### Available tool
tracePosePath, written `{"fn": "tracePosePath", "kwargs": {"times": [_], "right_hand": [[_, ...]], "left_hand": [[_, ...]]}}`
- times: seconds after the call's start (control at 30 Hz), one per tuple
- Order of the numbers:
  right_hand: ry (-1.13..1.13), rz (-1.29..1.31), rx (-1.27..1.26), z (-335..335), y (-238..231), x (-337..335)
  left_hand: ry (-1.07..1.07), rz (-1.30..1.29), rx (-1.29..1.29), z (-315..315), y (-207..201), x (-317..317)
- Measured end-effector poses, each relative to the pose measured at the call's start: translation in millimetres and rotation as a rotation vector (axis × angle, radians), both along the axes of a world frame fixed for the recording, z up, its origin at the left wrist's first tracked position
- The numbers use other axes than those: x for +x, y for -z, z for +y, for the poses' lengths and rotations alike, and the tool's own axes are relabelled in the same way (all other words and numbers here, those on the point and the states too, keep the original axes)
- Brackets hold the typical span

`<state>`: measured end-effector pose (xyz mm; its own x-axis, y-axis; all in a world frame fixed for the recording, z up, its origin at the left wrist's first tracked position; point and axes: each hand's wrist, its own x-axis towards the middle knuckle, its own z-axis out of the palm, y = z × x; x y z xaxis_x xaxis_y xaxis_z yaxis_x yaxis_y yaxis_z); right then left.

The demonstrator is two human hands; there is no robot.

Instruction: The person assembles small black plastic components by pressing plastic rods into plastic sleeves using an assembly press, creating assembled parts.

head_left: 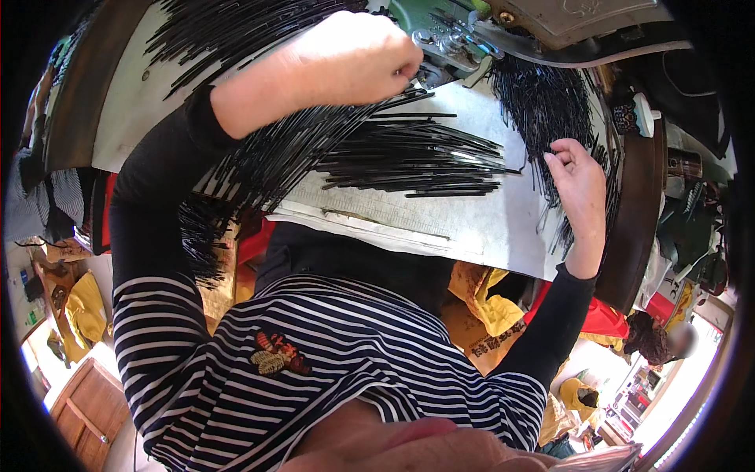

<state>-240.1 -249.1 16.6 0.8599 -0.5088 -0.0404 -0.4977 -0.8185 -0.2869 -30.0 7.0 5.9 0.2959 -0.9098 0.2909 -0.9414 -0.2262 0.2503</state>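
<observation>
My left hand [354,59] is curled closed beside the metal foot [452,47] of a machine that looks like a sewing machine. What its fingers hold, if anything, is hidden. Under that wrist a slanting bundle of thin black strips [275,153] runs toward the table's near edge. A loose pile of straight black strips [417,157] lies in the middle. My right hand [578,173] is at the right, thumb and fingers drawn together beside another heap of black strips [543,98]. I cannot make out anything between those fingertips.
More black strips [228,31] are spread at the far left. The pale tabletop [377,216] carries a ruler scale along its near edge. The grey machine arm [582,23] fills the far right. A yellow cloth or bag [491,303] and a red container [605,315] sit below the table.
</observation>
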Motion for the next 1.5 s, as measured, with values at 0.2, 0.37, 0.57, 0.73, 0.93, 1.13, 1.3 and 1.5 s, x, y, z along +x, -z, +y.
{"fn": "tracePosePath", "kwargs": {"times": [0.2, 0.37, 0.57, 0.73, 0.93, 1.13, 1.3, 1.5], "right_hand": [[-0.047, 0.026, -0.076, 19, -4, 10], [-0.105, 0.003, -0.086, 25, -2, 13], [-0.213, -0.249, 0.301, 56, 5, 30], [-0.371, -0.339, 0.458, 81, 20, 63], [-0.237, -0.311, 0.830, 84, 15, 69], [-0.182, -0.400, 0.932, 89, 18, 68], [-0.243, -0.509, 0.996, 93, 28, 73], [-0.253, -0.579, 0.984, 90, 37, 71]], "left_hand": [[0.037, -0.047, 0.251, -9, 11, -14], [0.028, 0.008, 0.249, -12, 14, -12], [0.065, 0.172, 0.098, -15, 3, -14], [0.109, 0.266, 0.035, -14, 6, -13], [0.094, 0.294, 0.059, -13, 5, -14], [0.120, 0.390, 0.060, -17, 5, -10], [0.043, 0.580, 0.147, -15, -4, -10], [0.098, 0.491, 0.014, -20, 1, -13]]}}
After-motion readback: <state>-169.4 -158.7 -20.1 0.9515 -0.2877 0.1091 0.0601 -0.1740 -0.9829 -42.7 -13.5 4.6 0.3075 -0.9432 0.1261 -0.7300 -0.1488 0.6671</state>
